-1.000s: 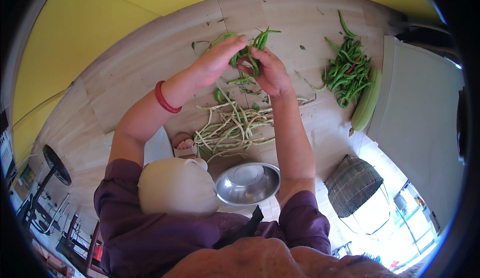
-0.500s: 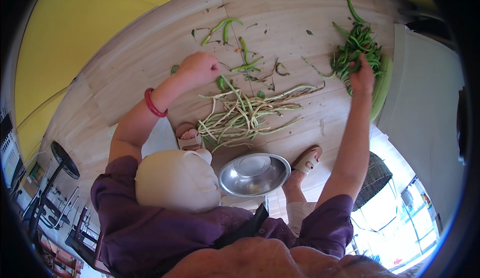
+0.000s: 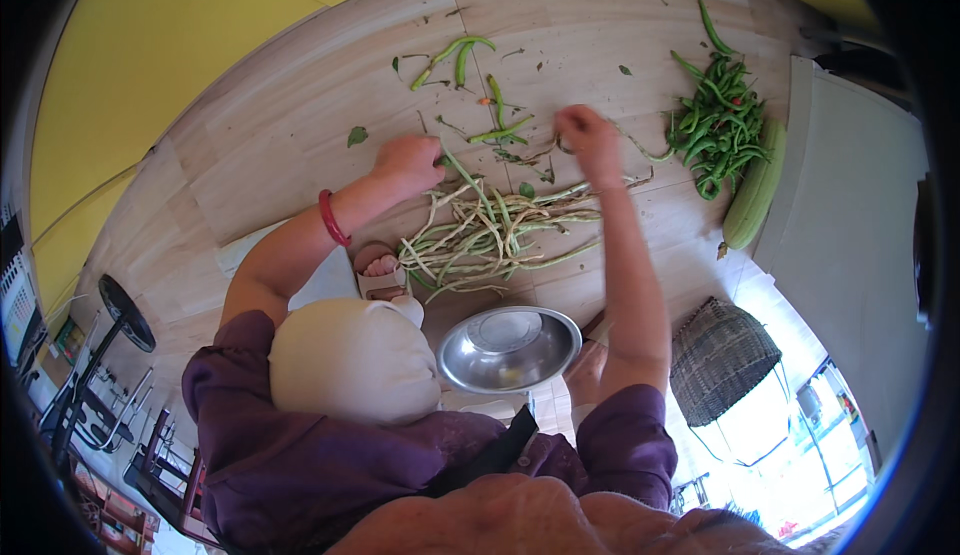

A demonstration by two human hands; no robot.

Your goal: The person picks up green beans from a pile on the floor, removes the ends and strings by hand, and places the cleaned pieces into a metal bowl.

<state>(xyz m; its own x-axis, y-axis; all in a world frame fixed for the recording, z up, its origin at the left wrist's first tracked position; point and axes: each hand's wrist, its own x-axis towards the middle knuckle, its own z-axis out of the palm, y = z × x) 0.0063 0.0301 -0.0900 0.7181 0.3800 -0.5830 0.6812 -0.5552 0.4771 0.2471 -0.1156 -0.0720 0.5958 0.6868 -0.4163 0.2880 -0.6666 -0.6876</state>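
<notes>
My left hand (image 3: 408,163), below a red bangle, is closed above the left end of the long beans. A bit of dark green shows at its fingertips, too small to name. My right hand (image 3: 592,145) is over the middle of the floor, fingers curled, slightly blurred; whatever they hold is hidden. A curled, withered strand shows beside its fingers. Below both hands lies a heap of long beans (image 3: 500,230), pale green and yellowed. Several green peppers (image 3: 497,105) lie loose beyond them. A pile of green peppers (image 3: 722,125) sits at the far right.
A steel basin (image 3: 470,360) stands close to me. A long pale-green gourd (image 3: 757,185) lies against the pepper pile. A woven basket (image 3: 722,360) is at the right, beside a white panel (image 3: 850,175). Scraps of leaf (image 3: 357,136) and stem dot the floor.
My right hand has left the pepper pile and moved left to the middle. My left hand has come slightly nearer and now covers the green pepper that lay by the beans.
</notes>
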